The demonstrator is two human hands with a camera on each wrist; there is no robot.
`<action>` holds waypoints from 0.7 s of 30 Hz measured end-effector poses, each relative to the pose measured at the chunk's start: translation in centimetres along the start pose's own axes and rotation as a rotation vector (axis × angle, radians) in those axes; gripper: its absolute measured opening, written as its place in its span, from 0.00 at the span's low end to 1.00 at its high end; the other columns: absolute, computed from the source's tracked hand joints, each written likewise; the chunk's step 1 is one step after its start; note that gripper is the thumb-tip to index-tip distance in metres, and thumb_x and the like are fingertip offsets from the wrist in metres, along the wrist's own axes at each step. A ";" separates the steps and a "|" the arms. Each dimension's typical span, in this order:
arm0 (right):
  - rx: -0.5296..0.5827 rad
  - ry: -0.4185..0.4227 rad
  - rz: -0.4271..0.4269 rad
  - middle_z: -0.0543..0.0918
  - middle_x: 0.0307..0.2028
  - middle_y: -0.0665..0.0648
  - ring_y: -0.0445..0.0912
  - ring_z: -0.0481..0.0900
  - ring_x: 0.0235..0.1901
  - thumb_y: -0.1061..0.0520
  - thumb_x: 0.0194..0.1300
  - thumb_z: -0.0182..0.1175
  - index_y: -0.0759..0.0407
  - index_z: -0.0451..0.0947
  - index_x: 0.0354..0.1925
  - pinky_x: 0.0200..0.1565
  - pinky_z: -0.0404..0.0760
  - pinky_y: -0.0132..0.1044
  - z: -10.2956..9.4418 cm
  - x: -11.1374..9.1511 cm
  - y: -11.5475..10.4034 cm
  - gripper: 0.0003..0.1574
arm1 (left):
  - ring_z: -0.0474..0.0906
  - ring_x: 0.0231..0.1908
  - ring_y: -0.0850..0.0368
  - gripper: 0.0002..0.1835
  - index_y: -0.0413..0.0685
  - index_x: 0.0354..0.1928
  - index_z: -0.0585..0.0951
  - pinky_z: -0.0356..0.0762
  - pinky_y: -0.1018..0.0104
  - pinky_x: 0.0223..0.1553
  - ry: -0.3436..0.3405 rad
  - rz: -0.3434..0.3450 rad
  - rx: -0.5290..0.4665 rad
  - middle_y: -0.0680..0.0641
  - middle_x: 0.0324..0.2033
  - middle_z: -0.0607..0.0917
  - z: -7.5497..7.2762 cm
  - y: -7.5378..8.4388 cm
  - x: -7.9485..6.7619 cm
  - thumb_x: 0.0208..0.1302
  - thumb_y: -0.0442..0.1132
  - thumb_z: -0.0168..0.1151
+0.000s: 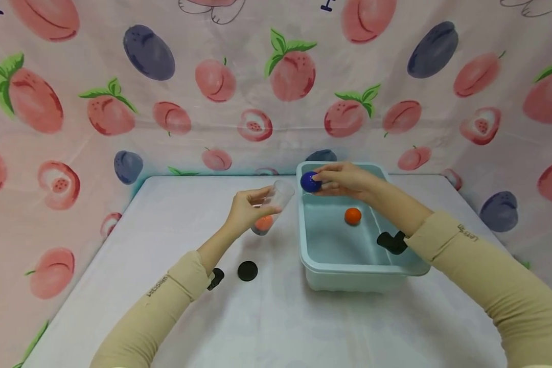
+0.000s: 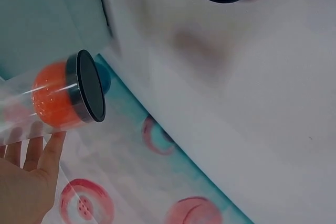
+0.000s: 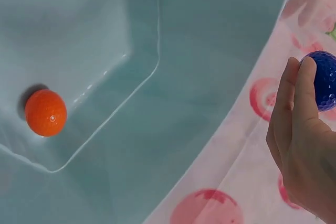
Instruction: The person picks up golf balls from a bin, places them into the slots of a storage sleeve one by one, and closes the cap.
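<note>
My left hand (image 1: pixel 248 210) grips a clear plastic tube (image 1: pixel 282 193), tilted with its open mouth up and to the right. An orange ball (image 2: pixel 51 96) sits at the tube's bottom, against a black end cap (image 2: pixel 91 86). Above the left rim of a pale blue basin (image 1: pixel 305 250), my right hand (image 1: pixel 345 180) pinches a dimpled dark blue golf ball (image 1: pixel 310 182) between thumb and fingers. The ball is a short way right of the tube mouth. Another orange golf ball (image 3: pixel 45 113) lies on the basin floor.
A round black lid (image 1: pixel 247 271) lies flat on the white table (image 1: pixel 267 327), left of the basin. Black wrist cameras sit at both cuffs, the right one (image 1: pixel 392 242) over the basin. A fruit-patterned cloth (image 1: pixel 253 76) hangs behind the table.
</note>
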State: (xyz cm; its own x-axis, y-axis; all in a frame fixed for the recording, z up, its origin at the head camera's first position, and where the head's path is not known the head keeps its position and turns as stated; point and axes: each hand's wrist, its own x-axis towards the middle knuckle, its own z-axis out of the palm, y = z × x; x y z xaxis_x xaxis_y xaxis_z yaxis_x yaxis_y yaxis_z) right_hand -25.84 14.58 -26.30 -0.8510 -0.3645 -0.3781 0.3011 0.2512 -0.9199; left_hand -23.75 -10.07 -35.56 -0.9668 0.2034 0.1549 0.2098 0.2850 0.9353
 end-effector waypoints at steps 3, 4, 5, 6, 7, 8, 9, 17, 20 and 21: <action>-0.003 -0.015 -0.001 0.59 0.68 0.70 0.53 0.75 0.53 0.59 0.71 0.48 0.69 0.56 0.67 0.55 0.76 0.38 0.6 0.2 -0.1 0.31 | 0.78 0.55 0.48 0.30 0.48 0.59 0.77 0.80 0.59 0.51 -0.003 -0.006 -0.007 0.45 0.54 0.81 0.0 0.1 0.0 0.51 0.36 0.72; -0.001 -0.018 -0.002 0.59 0.68 0.69 0.55 0.74 0.55 0.59 0.71 0.48 0.69 0.56 0.68 0.56 0.75 0.40 0.8 0.2 -0.1 0.31 | 0.78 0.55 0.48 0.30 0.48 0.59 0.77 0.80 0.59 0.51 -0.007 -0.005 -0.007 0.44 0.55 0.81 0.1 0.2 0.0 0.51 0.36 0.72; 0.001 -0.016 0.000 0.60 0.68 0.69 0.56 0.72 0.57 0.60 0.71 0.48 0.69 0.56 0.67 0.57 0.74 0.41 1.0 0.3 -0.1 0.31 | 0.78 0.55 0.47 0.30 0.47 0.59 0.76 0.80 0.59 0.51 -0.012 -0.003 -0.010 0.44 0.55 0.81 0.1 0.2 0.0 0.51 0.36 0.72; 0.002 -0.011 0.003 0.60 0.68 0.69 0.57 0.71 0.58 0.60 0.71 0.49 0.68 0.56 0.67 0.58 0.73 0.42 1.2 0.3 -0.1 0.30 | 0.78 0.55 0.47 0.30 0.47 0.59 0.76 0.80 0.59 0.51 -0.015 -0.004 -0.013 0.44 0.55 0.81 0.2 0.2 0.0 0.52 0.36 0.72; 0.008 -0.006 0.005 0.60 0.68 0.69 0.58 0.70 0.59 0.60 0.71 0.49 0.68 0.57 0.67 0.59 0.72 0.43 1.4 0.4 -0.1 0.30 | 0.77 0.55 0.46 0.30 0.46 0.59 0.76 0.80 0.59 0.51 -0.018 -0.004 -0.015 0.43 0.55 0.81 0.3 0.3 0.0 0.51 0.36 0.72; 0.016 -0.001 0.006 0.60 0.68 0.68 0.59 0.69 0.60 0.60 0.71 0.49 0.68 0.57 0.67 0.60 0.71 0.44 1.6 0.4 -0.1 0.30 | 0.77 0.56 0.45 0.30 0.46 0.59 0.76 0.80 0.58 0.51 -0.021 -0.003 -0.019 0.43 0.55 0.80 0.4 0.3 0.0 0.51 0.35 0.72; 0.020 0.005 0.007 0.59 0.68 0.68 0.60 0.68 0.60 0.60 0.70 0.50 0.67 0.57 0.67 0.61 0.71 0.44 1.7 0.5 -0.1 0.31 | 0.77 0.56 0.44 0.30 0.45 0.59 0.76 0.80 0.58 0.51 -0.021 -0.004 -0.021 0.43 0.55 0.80 0.4 0.4 0.0 0.51 0.35 0.72; 0.004 0.017 0.003 0.61 0.68 0.67 0.59 0.70 0.59 0.59 0.70 0.51 0.66 0.59 0.67 0.59 0.72 0.45 2.2 0.6 -0.3 0.30 | 0.79 0.54 0.46 0.30 0.46 0.58 0.77 0.80 0.57 0.50 -0.017 0.011 0.005 0.44 0.55 0.80 0.9 0.8 0.0 0.50 0.36 0.72; -0.003 0.016 -0.002 0.62 0.67 0.67 0.56 0.74 0.54 0.59 0.69 0.52 0.67 0.59 0.66 0.59 0.72 0.44 2.3 0.5 -0.3 0.30 | 0.79 0.54 0.46 0.30 0.46 0.59 0.77 0.80 0.57 0.50 -0.017 0.020 0.009 0.43 0.55 0.80 0.9 0.8 0.0 0.51 0.36 0.72; -0.009 0.015 -0.004 0.62 0.67 0.67 0.54 0.75 0.52 0.59 0.69 0.52 0.67 0.59 0.66 0.59 0.72 0.44 2.3 0.5 -0.4 0.30 | 0.79 0.54 0.46 0.30 0.46 0.59 0.77 0.80 0.57 0.50 -0.018 0.020 0.008 0.43 0.55 0.80 0.9 0.8 0.0 0.51 0.36 0.72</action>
State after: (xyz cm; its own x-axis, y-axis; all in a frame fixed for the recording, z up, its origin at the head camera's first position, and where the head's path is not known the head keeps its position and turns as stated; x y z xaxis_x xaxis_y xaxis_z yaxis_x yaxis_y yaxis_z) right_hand -25.42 12.26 -26.39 -0.8585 -0.3522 -0.3728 0.2938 0.2582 -0.9203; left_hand -23.48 -8.95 -35.07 -0.9596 0.2258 0.1679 0.2304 0.2880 0.9295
